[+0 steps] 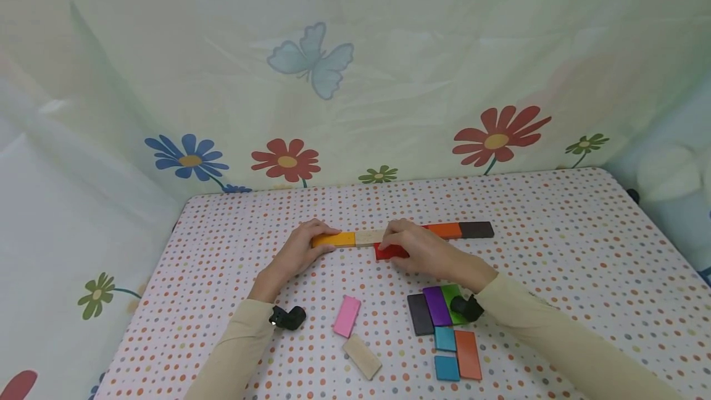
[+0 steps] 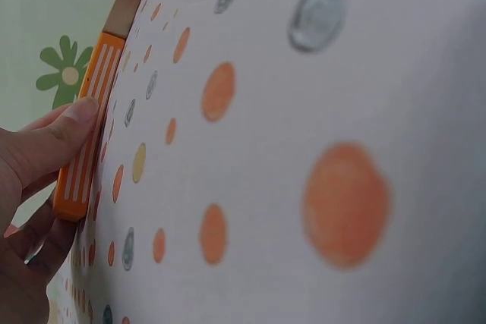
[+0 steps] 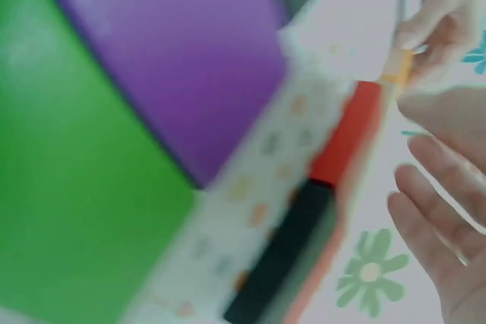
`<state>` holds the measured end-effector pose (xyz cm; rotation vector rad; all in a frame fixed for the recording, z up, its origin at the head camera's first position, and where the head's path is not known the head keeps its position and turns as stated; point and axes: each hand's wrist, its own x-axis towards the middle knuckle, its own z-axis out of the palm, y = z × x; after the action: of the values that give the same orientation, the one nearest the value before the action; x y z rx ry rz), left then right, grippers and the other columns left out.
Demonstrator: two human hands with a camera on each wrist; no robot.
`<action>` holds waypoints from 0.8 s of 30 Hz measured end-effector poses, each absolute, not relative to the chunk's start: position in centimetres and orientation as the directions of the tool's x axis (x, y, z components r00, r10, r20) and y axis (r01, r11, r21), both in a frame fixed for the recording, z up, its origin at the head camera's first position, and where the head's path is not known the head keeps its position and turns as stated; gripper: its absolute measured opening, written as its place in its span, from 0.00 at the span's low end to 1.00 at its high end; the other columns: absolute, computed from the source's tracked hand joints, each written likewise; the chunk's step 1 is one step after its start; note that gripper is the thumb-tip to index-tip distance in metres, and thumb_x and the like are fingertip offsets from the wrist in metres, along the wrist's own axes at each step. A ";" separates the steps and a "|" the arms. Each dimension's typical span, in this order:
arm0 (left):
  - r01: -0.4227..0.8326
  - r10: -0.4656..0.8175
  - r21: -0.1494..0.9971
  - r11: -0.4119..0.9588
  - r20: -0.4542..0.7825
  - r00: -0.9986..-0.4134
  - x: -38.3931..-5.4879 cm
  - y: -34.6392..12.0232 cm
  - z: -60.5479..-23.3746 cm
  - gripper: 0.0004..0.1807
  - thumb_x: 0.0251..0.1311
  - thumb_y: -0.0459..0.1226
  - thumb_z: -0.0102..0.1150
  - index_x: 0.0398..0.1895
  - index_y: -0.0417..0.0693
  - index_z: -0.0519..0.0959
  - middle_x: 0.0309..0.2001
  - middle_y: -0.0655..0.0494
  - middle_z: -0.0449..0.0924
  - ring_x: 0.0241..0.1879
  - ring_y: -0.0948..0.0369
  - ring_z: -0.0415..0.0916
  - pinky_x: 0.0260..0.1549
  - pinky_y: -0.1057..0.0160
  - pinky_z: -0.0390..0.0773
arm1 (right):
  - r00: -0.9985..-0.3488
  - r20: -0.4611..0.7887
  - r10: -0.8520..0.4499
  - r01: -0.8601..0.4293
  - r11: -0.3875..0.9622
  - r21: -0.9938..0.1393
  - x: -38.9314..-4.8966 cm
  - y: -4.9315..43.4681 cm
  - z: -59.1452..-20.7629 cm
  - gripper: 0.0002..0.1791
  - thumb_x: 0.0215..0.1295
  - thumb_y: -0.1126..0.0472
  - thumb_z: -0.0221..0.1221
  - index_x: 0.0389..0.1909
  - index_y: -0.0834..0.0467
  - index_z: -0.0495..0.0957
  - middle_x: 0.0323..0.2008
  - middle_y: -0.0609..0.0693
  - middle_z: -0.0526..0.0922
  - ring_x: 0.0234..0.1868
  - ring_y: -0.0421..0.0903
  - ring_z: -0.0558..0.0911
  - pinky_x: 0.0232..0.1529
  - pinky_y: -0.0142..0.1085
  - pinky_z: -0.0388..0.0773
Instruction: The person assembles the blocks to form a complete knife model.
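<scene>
A row of flat coloured blocks lies across the table. My left hand (image 1: 297, 255) grips the yellow-orange block (image 1: 344, 239) at the row's left end; its striped edge shows in the left wrist view. A plain wooden block (image 1: 368, 238) adjoins it. My right hand (image 1: 424, 252) hovers over the row's middle, index fingertip at the red block (image 1: 389, 252), which lies against the row's near side. In the right wrist view its fingers (image 3: 433, 210) are spread and loosely bent. A black block (image 3: 281, 256) follows the red one there, hidden by the hand in the head view.
An orange block (image 1: 444, 231) and a dark brown block (image 1: 476, 229) form the row's right end. Nearer lie pink (image 1: 347, 316) and wooden (image 1: 362, 357) blocks. Black (image 1: 420, 315), purple (image 1: 437, 306), green (image 1: 452, 301), blue (image 1: 446, 368) and coral (image 1: 468, 355) blocks cluster below the right hand.
</scene>
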<state>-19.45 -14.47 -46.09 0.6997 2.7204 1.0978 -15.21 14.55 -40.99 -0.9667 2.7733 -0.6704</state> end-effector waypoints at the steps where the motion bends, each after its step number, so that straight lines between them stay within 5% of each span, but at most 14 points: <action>1: 0.371 0.464 0.684 0.628 0.054 -0.884 -19.5 -14.5 -46.1 0.19 0.65 0.34 0.70 0.59 0.48 0.86 0.55 0.51 0.82 0.60 0.50 0.76 0.66 0.49 0.74 | -0.776 0.013 -0.631 -0.567 0.687 -0.454 -15.0 14.5 -40.6 0.12 0.63 0.68 0.72 0.47 0.59 0.88 0.46 0.50 0.81 0.47 0.46 0.80 0.48 0.37 0.85; 13: 0.372 0.461 0.678 0.634 0.055 -0.885 -19.6 -14.4 -45.7 0.19 0.66 0.34 0.70 0.60 0.48 0.86 0.56 0.51 0.82 0.59 0.51 0.76 0.65 0.49 0.75 | -0.508 -0.174 -0.844 -0.724 0.528 -0.444 -11.0 16.4 -38.9 0.17 0.58 0.63 0.78 0.48 0.47 0.89 0.50 0.38 0.79 0.53 0.38 0.75 0.55 0.35 0.81; 24: 0.357 0.449 0.681 0.640 0.046 -0.893 -19.4 -14.3 -46.1 0.19 0.66 0.34 0.70 0.59 0.48 0.86 0.55 0.51 0.82 0.59 0.51 0.76 0.65 0.49 0.75 | -0.519 -0.204 -0.830 -0.657 0.540 -0.527 -9.4 17.7 -39.9 0.19 0.58 0.65 0.77 0.49 0.47 0.88 0.50 0.35 0.76 0.52 0.35 0.71 0.54 0.33 0.80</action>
<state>-19.41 -14.28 -46.07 0.6731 2.7278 1.0909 -9.37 17.72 -39.87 -1.2100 2.3469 -0.5427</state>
